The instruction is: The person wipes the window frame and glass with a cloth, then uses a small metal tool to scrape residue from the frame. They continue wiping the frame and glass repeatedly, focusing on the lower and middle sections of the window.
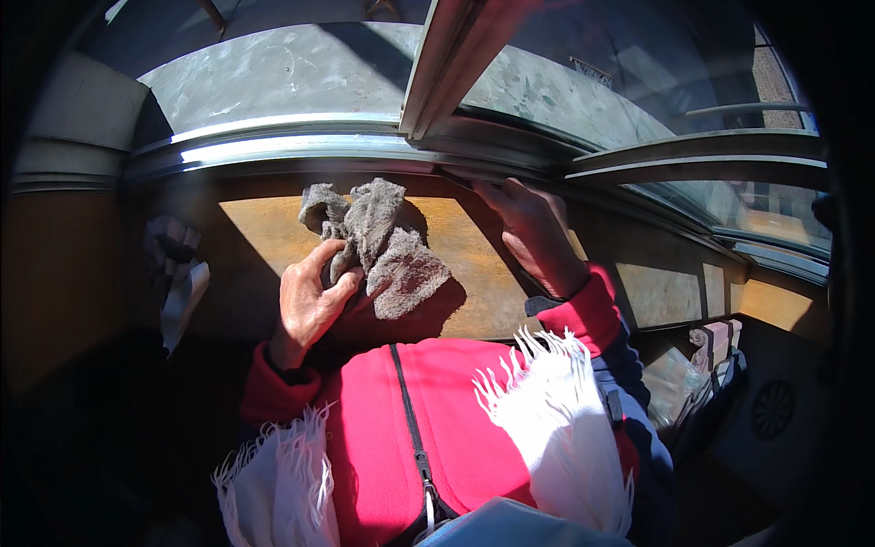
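Note:
A crumpled grey terry cloth (376,222) lies bunched on the wooden windowsill (263,219), partly in sunlight. My left hand (311,294) grips its near left side between thumb and fingers. Farther right, my right hand (526,225) is closed around a thin dark tool (452,179), whose tip reaches the lower metal track (328,152) of the sliding window. Most of that tool is hidden by the hand and its shadow, so its kind is unclear.
A window frame upright (444,68) rises beyond the track, with sliding panes (697,161) at right. A crumpled wrapper or cloth (183,280) is at left. Bags and a folded pink cloth (714,345) stand low at right. White scarf fringes (540,369) hang over my jacket.

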Demonstrator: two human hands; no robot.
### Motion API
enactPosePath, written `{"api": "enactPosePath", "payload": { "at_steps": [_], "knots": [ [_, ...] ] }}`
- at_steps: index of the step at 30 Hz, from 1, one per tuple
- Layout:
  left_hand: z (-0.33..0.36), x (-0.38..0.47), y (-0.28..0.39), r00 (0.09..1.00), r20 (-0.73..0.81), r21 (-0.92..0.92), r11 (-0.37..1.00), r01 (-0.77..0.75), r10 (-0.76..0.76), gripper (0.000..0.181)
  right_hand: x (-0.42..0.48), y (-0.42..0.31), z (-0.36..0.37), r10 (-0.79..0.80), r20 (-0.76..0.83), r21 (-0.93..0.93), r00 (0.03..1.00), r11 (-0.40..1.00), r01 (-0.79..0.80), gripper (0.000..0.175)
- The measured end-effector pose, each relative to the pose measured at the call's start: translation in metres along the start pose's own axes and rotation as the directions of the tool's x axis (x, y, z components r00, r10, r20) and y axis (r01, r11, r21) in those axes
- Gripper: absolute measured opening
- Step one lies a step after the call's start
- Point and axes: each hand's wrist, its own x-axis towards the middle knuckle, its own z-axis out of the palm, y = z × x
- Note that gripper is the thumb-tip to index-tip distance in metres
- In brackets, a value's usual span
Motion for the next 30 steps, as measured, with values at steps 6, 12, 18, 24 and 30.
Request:
{"api": "enactPosePath", "payload": {
  "at_steps": [6, 12, 18, 24, 30],
  "knots": [
    [0.0, 0.001, -0.001, 1.0, 0.005, 0.009, 1.0, 0.0, 0.0, 0.039, 0.012, -0.011, 0.009, -0.006, 0.018, -0.032, 1.0, 0.999, 0.007, 0.048],
    [-0.006, -0.003, 0.002, 0.996, 0.009, -0.008, 0.996, -0.087, 0.087, 0.033, 0.021, -0.021, 0.025, 0.035, 0.022, 0.109, 0.999, 0.993, -0.038, 0.052],
    [-0.025, -0.011, -0.007, 0.991, 0.033, -0.13, 0.984, -0.125, 0.13, 0.03, 0.04, -0.04, 0.034, 0.002, 0.024, 0.277, 1.0, 0.961, -0.008, 0.055],
    [-0.039, -0.018, -0.023, 0.988, 0.058, -0.178, 0.975, -0.131, 0.143, 0.028, 0.061, -0.058, 0.033, -0.108, -0.011, 0.009, 0.994, 0.994, 0.108, 0.048],
    [-0.051, -0.017, -0.025, 0.989, 0.095, -0.015, 0.993, -0.116, 0.117, 0.034, 0.074, -0.076, 0.04, -0.096, 0.026, -0.071, 0.995, 0.993, 0.097, 0.039]
  ]
}}
